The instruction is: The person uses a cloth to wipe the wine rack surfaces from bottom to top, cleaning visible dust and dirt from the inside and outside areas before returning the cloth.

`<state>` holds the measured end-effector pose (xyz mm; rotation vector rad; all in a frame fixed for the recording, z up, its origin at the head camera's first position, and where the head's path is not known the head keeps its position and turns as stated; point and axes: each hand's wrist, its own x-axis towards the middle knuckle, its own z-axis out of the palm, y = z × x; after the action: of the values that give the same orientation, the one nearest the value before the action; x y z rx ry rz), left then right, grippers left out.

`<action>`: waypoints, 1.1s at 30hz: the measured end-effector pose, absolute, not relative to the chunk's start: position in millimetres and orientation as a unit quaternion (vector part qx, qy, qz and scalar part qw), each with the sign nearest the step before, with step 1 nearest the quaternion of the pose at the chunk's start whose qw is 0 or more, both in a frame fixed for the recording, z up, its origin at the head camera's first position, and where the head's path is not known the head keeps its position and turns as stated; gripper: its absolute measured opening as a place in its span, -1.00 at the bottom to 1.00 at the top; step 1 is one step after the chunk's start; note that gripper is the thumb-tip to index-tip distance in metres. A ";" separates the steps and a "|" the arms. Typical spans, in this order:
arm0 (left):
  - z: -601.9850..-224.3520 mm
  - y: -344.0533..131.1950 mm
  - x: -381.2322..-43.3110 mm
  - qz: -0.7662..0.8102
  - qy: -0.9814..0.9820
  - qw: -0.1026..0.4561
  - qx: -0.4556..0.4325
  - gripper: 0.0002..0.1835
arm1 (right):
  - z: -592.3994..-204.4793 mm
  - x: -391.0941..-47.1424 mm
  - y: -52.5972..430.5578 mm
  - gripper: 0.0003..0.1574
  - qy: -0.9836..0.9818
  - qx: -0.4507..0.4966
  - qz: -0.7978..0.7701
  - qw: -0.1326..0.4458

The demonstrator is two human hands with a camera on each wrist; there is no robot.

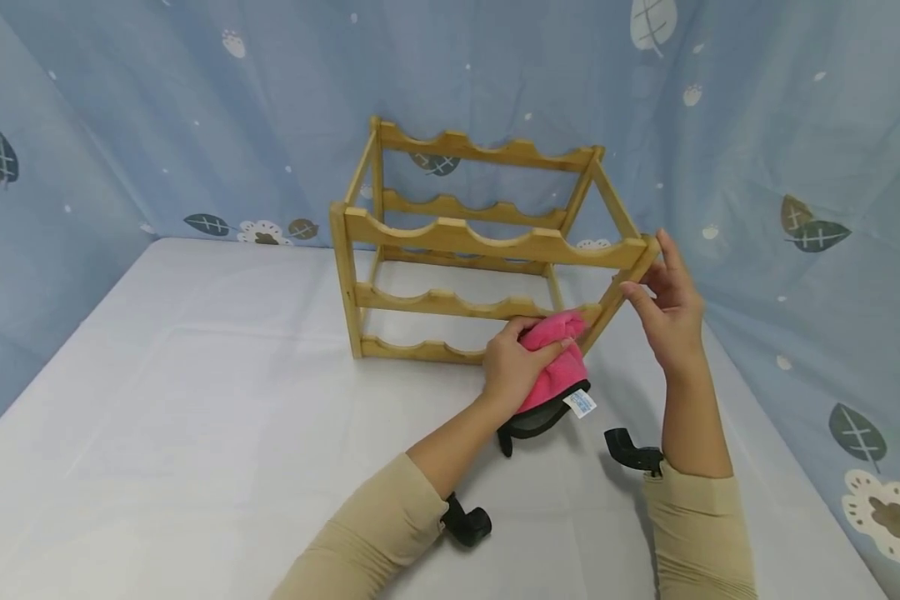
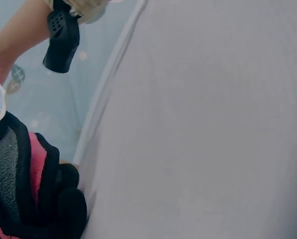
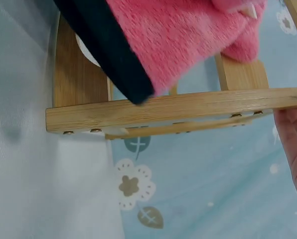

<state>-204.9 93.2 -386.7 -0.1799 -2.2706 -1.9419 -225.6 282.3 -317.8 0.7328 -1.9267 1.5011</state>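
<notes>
Rack (image 1: 450,232): wooden, stood on far part of white table (image 1: 195,400), slightly R of ctr.
Pink cloth (image 1: 558,362): at rack's near R corner, before the lower rails (image 1: 420,302); white tag (image 1: 581,403) hung on near side.
L hand (image 1: 513,365): grasped cloth, thumb across it.
R hand (image 1: 672,312): gripped near R post (image 1: 606,308) nr top, thumb on one side, fingers behind.
Cloth work: I judged the step as wiping rack's R end; next move prob. called for sliding cloth along post w/ rack held steady.
Behind cloth: L fingertips mostly hidden; couldn't tell what cloth pressed on.
Wrist cams: L cropped cloth, mostly tabletop; R cut off R hand.
</notes>
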 end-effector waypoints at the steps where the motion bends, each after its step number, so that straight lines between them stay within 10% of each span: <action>1: -387.2 91.1 -205.3 -0.650 -0.754 0.073 -0.058 -0.51 | -317.7 -225.9 282.2 -0.14 -0.720 0.277 0.566 0.290; 33: -374.7 4.6 -209.1 -0.643 -0.763 0.064 -0.035 -0.47 | -318.3 -226.8 280.9 -0.16 -0.699 0.295 0.586 0.285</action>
<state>-209.1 4.6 -374.7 -0.1050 -2.3025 -1.9400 -226.8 280.9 -318.3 0.7883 -1.8686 1.5681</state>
